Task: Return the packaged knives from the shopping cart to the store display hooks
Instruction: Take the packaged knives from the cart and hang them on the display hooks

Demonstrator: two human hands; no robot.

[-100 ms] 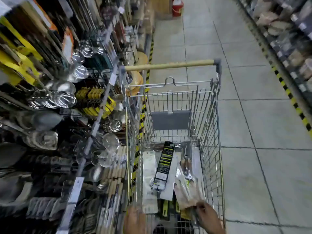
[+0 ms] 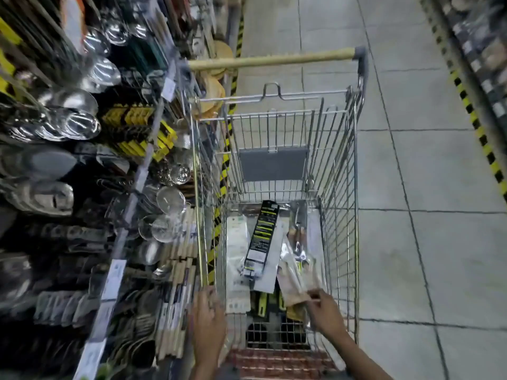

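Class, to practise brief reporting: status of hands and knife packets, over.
Right hand pinches a clear knife packet in the cart. Left hand at the cart's left rim, grip unclear. Black packet lies alongside.

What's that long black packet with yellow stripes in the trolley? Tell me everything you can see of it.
The long black card packet is narrow and flat, with yellow-green bands and a white label near its nearer end; the print is too blurred to read. It lies slanted in the wire shopping cart, atop paler flat packets. The right hand pinches a clear plastic packet beside it, not this one.
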